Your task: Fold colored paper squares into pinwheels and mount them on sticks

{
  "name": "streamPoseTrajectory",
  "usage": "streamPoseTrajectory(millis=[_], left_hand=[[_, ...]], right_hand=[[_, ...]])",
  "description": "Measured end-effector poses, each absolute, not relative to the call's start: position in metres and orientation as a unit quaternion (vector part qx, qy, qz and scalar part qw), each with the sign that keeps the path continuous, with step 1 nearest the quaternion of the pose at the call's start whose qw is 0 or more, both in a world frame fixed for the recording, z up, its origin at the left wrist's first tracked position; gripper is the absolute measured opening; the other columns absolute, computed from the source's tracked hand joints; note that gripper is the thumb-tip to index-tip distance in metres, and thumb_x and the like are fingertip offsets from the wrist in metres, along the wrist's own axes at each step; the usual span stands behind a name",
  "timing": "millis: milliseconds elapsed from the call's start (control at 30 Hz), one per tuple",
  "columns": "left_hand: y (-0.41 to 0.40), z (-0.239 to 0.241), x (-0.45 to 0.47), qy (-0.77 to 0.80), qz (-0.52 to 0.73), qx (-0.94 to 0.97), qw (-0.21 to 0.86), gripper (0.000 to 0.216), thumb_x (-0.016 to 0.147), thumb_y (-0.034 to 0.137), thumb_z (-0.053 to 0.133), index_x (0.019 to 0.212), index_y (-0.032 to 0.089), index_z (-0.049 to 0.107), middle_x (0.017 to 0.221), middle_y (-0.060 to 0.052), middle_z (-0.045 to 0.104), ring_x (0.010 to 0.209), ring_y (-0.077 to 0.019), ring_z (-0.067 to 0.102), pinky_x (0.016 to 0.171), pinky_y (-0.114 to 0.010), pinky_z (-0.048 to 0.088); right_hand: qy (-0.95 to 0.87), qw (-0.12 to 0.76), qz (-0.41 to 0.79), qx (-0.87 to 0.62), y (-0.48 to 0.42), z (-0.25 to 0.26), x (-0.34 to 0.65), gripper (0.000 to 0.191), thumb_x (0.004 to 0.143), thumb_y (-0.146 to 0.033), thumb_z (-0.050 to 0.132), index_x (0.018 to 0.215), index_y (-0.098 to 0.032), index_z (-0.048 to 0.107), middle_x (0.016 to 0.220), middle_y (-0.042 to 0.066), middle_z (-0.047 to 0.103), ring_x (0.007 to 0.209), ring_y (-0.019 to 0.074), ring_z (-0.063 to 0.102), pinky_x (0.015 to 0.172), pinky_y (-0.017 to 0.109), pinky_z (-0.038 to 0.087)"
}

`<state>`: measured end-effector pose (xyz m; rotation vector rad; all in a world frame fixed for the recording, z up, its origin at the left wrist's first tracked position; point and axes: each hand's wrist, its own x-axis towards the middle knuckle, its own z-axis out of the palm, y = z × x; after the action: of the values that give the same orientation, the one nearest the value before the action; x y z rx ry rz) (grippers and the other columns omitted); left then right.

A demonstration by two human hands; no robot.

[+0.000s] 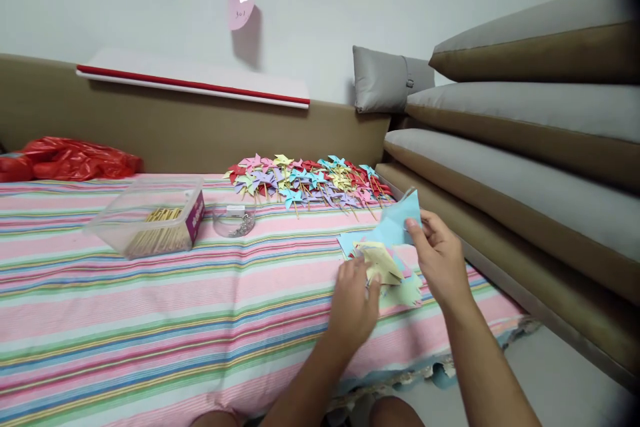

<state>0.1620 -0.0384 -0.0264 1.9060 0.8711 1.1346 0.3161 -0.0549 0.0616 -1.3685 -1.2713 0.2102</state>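
Gripping a light-blue sheet of paper (pixel 400 212), the right hand (pixel 440 255) has its thumb and fingers closed on the sheet's right-hand edge, just above a loose pile of cut paper in pale green, pink and blue (pixel 411 291). The left hand (pixel 354 300) touches a pale-yellow angular paper piece (pixel 384 264) on top of this pile; whether its fingers are closed on the piece cannot be told. The pile lies toward the near right edge of a pink cloth with multicoloured stripes (pixel 175 327). Beyond the pile, a broad cluster of red, blue, yellow, purple and pink paper pinwheels on thin sticks (pixel 300 177) lies near the upright brown panel (pixel 190 130). Left of the cluster stand a round clear container with small silvery pieces (pixel 219 223) and, beside it, a rectangular clear plastic box (pixel 114 219) with a purple label, holding thin wooden sticks (pixel 159 232). Farther left lies a crumpled red plastic bag (pixel 83 159). On the white wall (pixel 310 13) above the panel hangs a pink paper note (pixel 239 11); at right, thick grey-and-brown cushions (pixel 525 107) are stacked, with a smaller grey cushion (pixel 385 80) near their far end
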Motion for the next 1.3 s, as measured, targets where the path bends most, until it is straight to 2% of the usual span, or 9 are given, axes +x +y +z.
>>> streamPoseTrajectory(millis=[67, 133, 200, 400, 567, 767, 1000, 1167, 1300], left_hand=[[-0.025, -0.006, 0.131, 0.348, 0.461, 0.695, 0.428, 0.063, 0.104, 0.055, 0.019, 0.131, 0.018, 0.062, 0.136, -0.017, 0.065, 0.127, -0.0273, 0.059, 0.109, -0.046, 0.045], [-0.016, 0.013, 0.099, 0.302, 0.471, 0.506, 0.657, 0.077, 0.097, 0.072, 0.021, 0.126, 0.017, 0.066, 0.132, -0.017, 0.068, 0.124, -0.0283, 0.063, 0.108, -0.043, 0.047], [-0.011, 0.029, 0.072, 0.249, 0.497, 0.399, 0.729, 0.075, 0.092, 0.077, 0.034, 0.123, 0.018, 0.068, 0.137, -0.015, 0.066, 0.127, -0.0283, 0.061, 0.106, -0.039, 0.049], [-0.011, 0.039, 0.033, 0.341, 0.580, 0.393, 0.627, 0.048, 0.072, 0.040, 0.086, 0.111, 0.017, 0.073, 0.113, -0.011, 0.077, 0.102, -0.0261, 0.071, 0.085, -0.032, 0.055], [-0.012, 0.037, 0.014, 0.431, 0.532, 0.427, 0.590, 0.036, 0.072, 0.041, 0.084, 0.095, 0.014, 0.078, 0.088, -0.007, 0.079, 0.077, -0.0234, 0.070, 0.068, -0.030, 0.053], [-0.005, 0.039, 0.012, 0.458, 0.521, 0.461, 0.553, 0.035, 0.071, 0.039, 0.085, 0.098, 0.017, 0.078, 0.095, -0.007, 0.080, 0.085, -0.0270, 0.072, 0.071, -0.033, 0.056], [-0.005, 0.033, 0.024, 0.482, 0.552, 0.412, 0.542, 0.039, 0.071, 0.039, 0.085, 0.102, 0.016, 0.078, 0.099, -0.007, 0.081, 0.091, -0.0273, 0.073, 0.073, -0.032, 0.057], [-0.003, 0.025, 0.028, 0.447, 0.590, 0.351, 0.573, 0.050, 0.070, 0.037, 0.087, 0.114, 0.016, 0.074, 0.111, -0.009, 0.079, 0.101, -0.0271, 0.072, 0.080, -0.032, 0.057], [-0.001, 0.024, 0.035, 0.416, 0.587, 0.352, 0.599, 0.051, 0.074, 0.036, 0.085, 0.119, 0.014, 0.073, 0.114, -0.011, 0.077, 0.104, -0.0284, 0.071, 0.082, -0.033, 0.056]], right_hand=[[-0.515, 0.645, 0.216, -0.522, -0.048, 0.068, 0.287, 0.037, 0.092, -0.053, 0.061, 0.115, -0.025, 0.063, 0.098, 0.005, 0.075, 0.078, 0.0218, 0.069, 0.067, 0.031, 0.055], [-0.509, 0.650, 0.316, -0.467, -0.039, 0.069, 0.260, 0.038, 0.088, -0.051, 0.068, 0.115, -0.024, 0.066, 0.099, 0.004, 0.075, 0.080, 0.0204, 0.069, 0.069, 0.030, 0.056], [-0.512, 0.639, 0.383, -0.428, -0.029, 0.064, 0.238, 0.038, 0.087, -0.047, 0.071, 0.117, -0.024, 0.068, 0.102, 0.003, 0.076, 0.084, 0.0193, 0.070, 0.073, 0.028, 0.056], [-0.538, 0.593, 0.423, -0.425, -0.007, 0.036, 0.193, 0.041, 0.088, -0.046, 0.071, 0.123, -0.026, 0.070, 0.127, 0.005, 0.072, 0.114, 0.0263, 0.067, 0.091, 0.037, 0.057], [-0.511, 0.599, 0.425, -0.447, -0.006, 0.015, 0.166, 0.041, 0.086, -0.046, 0.072, 0.123, -0.028, 0.071, 0.128, 0.004, 0.072, 0.114, 0.0287, 0.068, 0.085, 0.039, 0.062], [-0.455, 0.631, 0.414, -0.473, -0.007, 0.007, 0.159, 0.045, 0.085, -0.048, 0.073, 0.126, -0.027, 0.069, 0.127, 0.007, 0.072, 0.109, 0.0317, 0.070, 0.073, 0.038, 0.063], [-0.534, 0.599, 0.385, -0.456, -0.022, 0.006, 0.173, 0.054, 0.095, -0.041, 0.062, 0.146, -0.039, 0.045, 0.143, 0.006, 0.058, 0.118, 0.0294, 0.065, 0.089, 0.044, 0.060], [-0.698, 0.533, 0.199, -0.435, -0.029, 0.000, 0.186, 0.034, 0.095, -0.023, 0.058, 0.125, -0.039, 0.063, 0.160, 0.001, 0.035, 0.144, 0.0326, 0.041, 0.113, 0.058, 0.041], [-0.700, 0.534, 0.151, -0.450, -0.029, -0.004, 0.189, 0.025, 0.091, -0.024, 0.067, 0.111, -0.039, 0.072, 0.159, -0.001, 0.034, 0.139, 0.0318, 0.045, 0.110, 0.055, 0.045]])
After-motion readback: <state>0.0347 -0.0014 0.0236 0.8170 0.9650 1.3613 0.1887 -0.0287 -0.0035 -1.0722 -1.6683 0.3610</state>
